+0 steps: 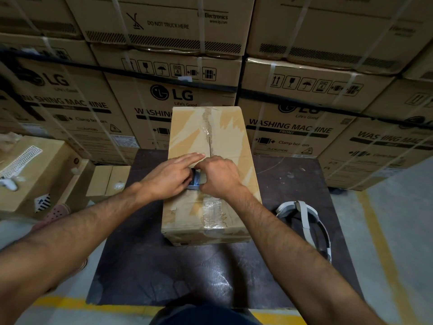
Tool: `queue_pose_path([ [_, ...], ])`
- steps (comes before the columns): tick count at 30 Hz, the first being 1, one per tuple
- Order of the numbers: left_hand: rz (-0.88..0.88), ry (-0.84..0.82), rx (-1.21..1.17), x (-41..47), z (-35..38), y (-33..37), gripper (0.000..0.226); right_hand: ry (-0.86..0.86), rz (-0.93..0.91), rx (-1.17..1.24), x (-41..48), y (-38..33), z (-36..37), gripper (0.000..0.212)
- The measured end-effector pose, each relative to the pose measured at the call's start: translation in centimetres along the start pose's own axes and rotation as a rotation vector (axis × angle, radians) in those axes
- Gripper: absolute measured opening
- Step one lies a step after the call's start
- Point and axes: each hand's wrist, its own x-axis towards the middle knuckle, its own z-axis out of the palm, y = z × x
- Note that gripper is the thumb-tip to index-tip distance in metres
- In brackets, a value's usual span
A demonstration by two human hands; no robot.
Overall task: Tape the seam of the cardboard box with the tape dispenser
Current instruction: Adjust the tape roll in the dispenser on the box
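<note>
Fingers (193, 157) of the left hand (171, 174) pressed flat on the box (210, 132); the right hand (219, 177) gripped the tape dispenser (195, 181) beside them.

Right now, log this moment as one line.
left hand: flat on brown cardboard box | right hand: grips blue plastic tape dispenser | position: mid-seam

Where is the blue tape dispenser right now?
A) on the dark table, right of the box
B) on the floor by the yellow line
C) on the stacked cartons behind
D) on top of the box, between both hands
D: the tape dispenser sits on the seam on top of the cardboard box, with the right hand curled over it and the left hand flat beside it.
</note>
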Motion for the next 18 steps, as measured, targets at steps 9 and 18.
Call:
queue_pose_path([
  [9,-0.172,0.191,-0.530,0.8,-0.3,1.8,0.014,0.052,0.128,0.334,-1.4,2.9,-0.3,0.072],
  [18,-0.189,0.228,-0.678,3.8,-1.3,4.1,0.015,0.405,0.270,0.650,-4.4,4.1,1.3,0.056],
])
